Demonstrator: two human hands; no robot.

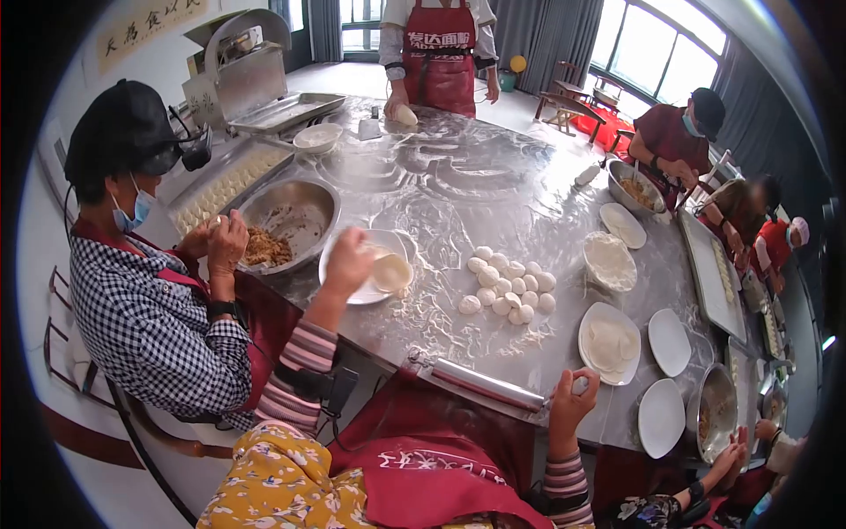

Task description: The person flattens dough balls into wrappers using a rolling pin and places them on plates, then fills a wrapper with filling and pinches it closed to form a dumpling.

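Note:
My right hand [571,407] is closed round the handle at the right end of a metal rolling pin [480,383], which lies along the table's near edge. My left hand [351,262], smeared by motion, is over a white plate [335,280] at the left. Round dough wrappers [390,273] show on that plate, right beside my left fingers. Whether those fingers grip a wrapper I cannot tell. Several small floured dough balls [509,284] sit grouped on the table between my hands, with loose flour around them.
At my left, a person holds something small over a metal bowl of filling [300,212], beside a tray of dumplings [231,189]. Across the metal table [441,167], another person handles dough [405,115]. A flour bowl [610,262] and a wrapper plate [608,344] stand right.

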